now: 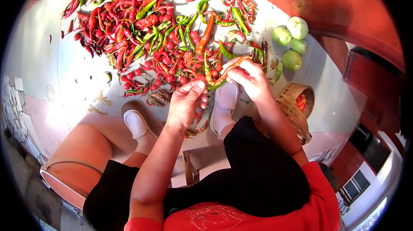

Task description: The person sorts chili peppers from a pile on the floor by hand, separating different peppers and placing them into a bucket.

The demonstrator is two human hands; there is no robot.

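Head view, looking down past the person's knees. The right hand [248, 79] pinches the upper end of a long, curved orange-red chili pepper [223, 72] between thumb and fingertips; the left hand [186, 102], fingers drawn together at the tips, meets the pepper's lower green stem end just beside the right wrist. The pepper thus spans the gap between the two hands, held above the floor and over a white shoe [225, 97]. Beyond both hands lies a broad pile of chili peppers [150, 28] — red, orange and green, with small round red ones mixed in — spread loose on the pale floor [51, 58]. To the outside of the right forearm stands a woven basket [297, 106] holding only a few red and orange pieces, and past it four pale green round eggplants [291, 41]. Judged from this, the handling is at an early stage: the basket is nearly bare, the pile large.
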